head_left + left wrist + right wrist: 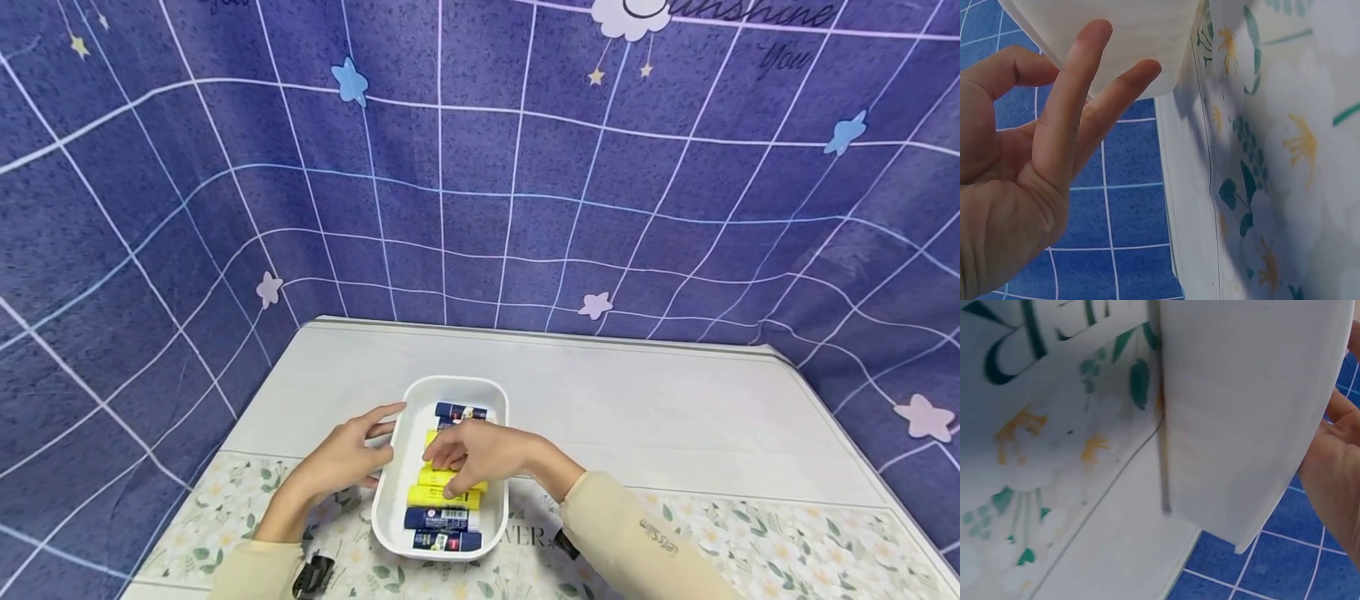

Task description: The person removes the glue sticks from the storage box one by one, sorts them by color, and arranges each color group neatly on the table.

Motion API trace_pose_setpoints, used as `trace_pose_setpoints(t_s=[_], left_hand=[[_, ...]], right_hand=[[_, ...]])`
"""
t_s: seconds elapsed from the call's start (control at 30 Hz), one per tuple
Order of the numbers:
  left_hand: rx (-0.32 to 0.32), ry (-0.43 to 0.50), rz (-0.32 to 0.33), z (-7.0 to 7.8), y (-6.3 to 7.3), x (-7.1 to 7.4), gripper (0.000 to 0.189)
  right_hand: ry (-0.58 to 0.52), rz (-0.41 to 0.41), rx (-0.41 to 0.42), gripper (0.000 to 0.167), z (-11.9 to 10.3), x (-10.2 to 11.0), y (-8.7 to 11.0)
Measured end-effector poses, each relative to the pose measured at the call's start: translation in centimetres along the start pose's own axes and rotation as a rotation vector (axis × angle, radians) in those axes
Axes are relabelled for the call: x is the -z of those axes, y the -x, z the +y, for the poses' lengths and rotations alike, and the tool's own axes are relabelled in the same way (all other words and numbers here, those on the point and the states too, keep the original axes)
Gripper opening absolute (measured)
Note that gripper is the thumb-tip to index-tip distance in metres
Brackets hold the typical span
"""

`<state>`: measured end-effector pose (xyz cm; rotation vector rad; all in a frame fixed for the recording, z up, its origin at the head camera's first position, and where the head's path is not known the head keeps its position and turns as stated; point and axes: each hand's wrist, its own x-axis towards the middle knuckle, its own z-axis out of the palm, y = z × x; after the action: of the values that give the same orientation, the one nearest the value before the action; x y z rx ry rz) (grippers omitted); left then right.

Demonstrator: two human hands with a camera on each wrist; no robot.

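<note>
A white plastic box (384,508) holds a row of glue sticks, lying crosswise. Dark blue glue sticks (447,541) lie at its near end, yellow glue sticks (444,497) in the middle, and more dark blue ones (461,411) at the far end. My left hand (345,454) is at the box's left side, its spread fingers along the outer wall in the left wrist view. My right hand (487,454) reaches over the right rim, fingers bent and thumb apart, right at the yellow sticks. It covers part of the row. In the right wrist view, the box wall partly hides it.
The box stands on a table with a white back strip (637,400) and a flower-printed cover (757,542) in front. A blue grid-patterned curtain (480,208) with stars closes off the back and both sides. Small black devices (313,575) sit by the wrists.
</note>
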<state>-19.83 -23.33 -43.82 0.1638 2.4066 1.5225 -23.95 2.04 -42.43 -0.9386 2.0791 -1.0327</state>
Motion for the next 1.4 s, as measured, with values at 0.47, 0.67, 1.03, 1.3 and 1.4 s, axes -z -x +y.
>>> trace_pose_setpoints(t_s=[0.47, 0.67, 1.03, 1.3, 1.4], left_hand=[[-0.013, 0.005, -0.022, 0.1, 0.0, 0.1, 0.069], [-0.009, 0.003, -0.024, 0.1, -0.1, 0.2, 0.070], [0.008, 0.001, -0.011, 0.2, 0.0, -0.3, 0.069], [0.015, -0.010, 0.000, 0.2, 0.0, -0.3, 0.069], [0.011, -0.005, 0.002, 0.2, 0.1, -0.1, 0.070]], right_hand=[[0.368, 0.099, -0.076, 0.035, -1.2, -1.3, -0.8], [0.489, 0.107, -0.024, 0.025, -0.9, -1.8, -1.2], [0.502, 0.110, 0.020, 0.023, -0.4, -2.0, -1.2], [0.298, 0.204, 0.041, 0.037, -0.4, -1.1, -0.5], [0.173, 0.272, 0.061, 0.036, -0.5, -0.3, -0.3]])
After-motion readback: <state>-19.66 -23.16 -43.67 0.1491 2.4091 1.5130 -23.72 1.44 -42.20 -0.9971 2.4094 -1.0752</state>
